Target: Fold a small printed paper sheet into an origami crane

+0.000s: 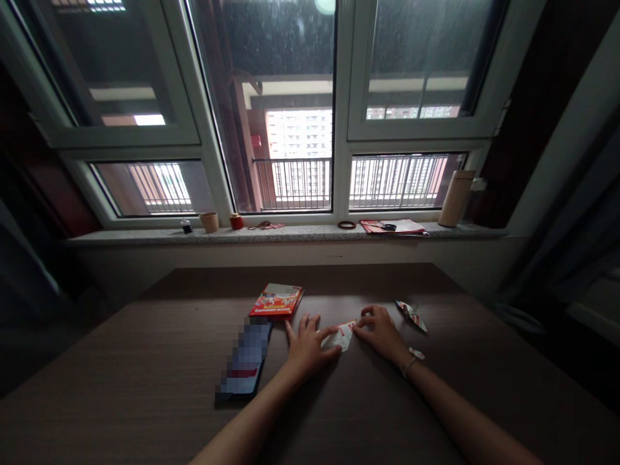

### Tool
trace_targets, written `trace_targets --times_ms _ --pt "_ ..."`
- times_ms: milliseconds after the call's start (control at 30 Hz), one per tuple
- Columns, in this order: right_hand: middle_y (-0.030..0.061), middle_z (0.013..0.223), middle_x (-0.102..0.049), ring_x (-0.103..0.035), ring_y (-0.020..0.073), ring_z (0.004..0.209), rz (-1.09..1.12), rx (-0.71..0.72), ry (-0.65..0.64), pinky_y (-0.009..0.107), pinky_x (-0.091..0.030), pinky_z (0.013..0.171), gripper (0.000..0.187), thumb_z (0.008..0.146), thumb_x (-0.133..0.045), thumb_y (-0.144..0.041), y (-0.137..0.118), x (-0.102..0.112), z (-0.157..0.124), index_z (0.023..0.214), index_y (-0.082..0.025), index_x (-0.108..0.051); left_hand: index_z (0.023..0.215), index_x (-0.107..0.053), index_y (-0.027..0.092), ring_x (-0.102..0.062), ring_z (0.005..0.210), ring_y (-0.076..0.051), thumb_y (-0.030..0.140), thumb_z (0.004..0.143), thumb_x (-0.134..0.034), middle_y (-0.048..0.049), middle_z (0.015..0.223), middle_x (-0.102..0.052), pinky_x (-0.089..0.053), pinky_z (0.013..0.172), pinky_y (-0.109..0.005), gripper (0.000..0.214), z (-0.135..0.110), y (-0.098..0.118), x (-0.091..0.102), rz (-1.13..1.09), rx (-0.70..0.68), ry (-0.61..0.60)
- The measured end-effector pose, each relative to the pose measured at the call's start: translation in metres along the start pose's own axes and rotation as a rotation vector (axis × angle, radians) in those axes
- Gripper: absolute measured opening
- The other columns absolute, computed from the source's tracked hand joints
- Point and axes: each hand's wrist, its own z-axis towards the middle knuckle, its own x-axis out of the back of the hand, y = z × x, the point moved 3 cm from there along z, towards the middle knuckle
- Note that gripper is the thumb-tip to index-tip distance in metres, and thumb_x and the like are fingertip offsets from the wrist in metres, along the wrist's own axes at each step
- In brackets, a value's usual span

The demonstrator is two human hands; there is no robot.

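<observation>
A small folded piece of red-and-white paper lies on the dark wooden table between my hands. My left hand rests flat on the table with fingers spread, its fingertips pressing the paper's left edge. My right hand has its fingers curled and pinched on the paper's right edge. A finished folded paper shape lies just right of my right hand. A bracelet sits on my right wrist.
A red booklet lies ahead of my left hand and a dark phone to its left. On the windowsill stand small cups, a bracelet, papers with scissors and a tall beige flask.
</observation>
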Motion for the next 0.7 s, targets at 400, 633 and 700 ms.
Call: trace_targets --times_ms 400,633,700 --pt "0.0087 0.113 -0.056 -0.046 0.0287 0.114 -0.202 -0.021 0.134 0.043 -0.038 0.095 0.018 0.084 -0.058 -0.035 0.0009 0.0017 -0.0012 0.089 -0.032 -0.075 0.118 -0.058 0.051 -0.026 0.139 -0.036 0.065 0.077 -0.055 -0.0033 0.145 -0.044 0.003 0.102 -0.075 0.043 -0.0002 -0.0021 -0.0044 -0.004 -0.033 0.092" --pt "0.0093 0.111 -0.055 -0.048 0.0288 0.11 -0.242 -0.024 0.117 0.045 -0.04 0.093 0.02 0.085 -0.055 -0.033 0.0052 -0.0014 -0.0018 0.097 -0.032 -0.072 0.119 -0.058 0.05 -0.027 0.138 -0.037 0.062 0.078 -0.057 -0.0026 0.144 -0.045 0.005 0.101 -0.076 0.043 -0.0005 -0.0034 -0.005 -0.007 -0.052 0.126" --pt "0.0099 0.114 -0.054 -0.046 0.0288 0.114 -0.218 0.011 0.108 0.046 -0.039 0.096 0.021 0.085 -0.055 -0.032 0.0051 -0.0012 -0.0028 0.098 -0.029 -0.071 0.119 -0.058 0.049 -0.027 0.138 -0.037 0.06 0.078 -0.059 -0.0021 0.144 -0.046 0.007 0.101 -0.076 0.043 0.0001 -0.0043 -0.0057 -0.027 -0.066 0.136"
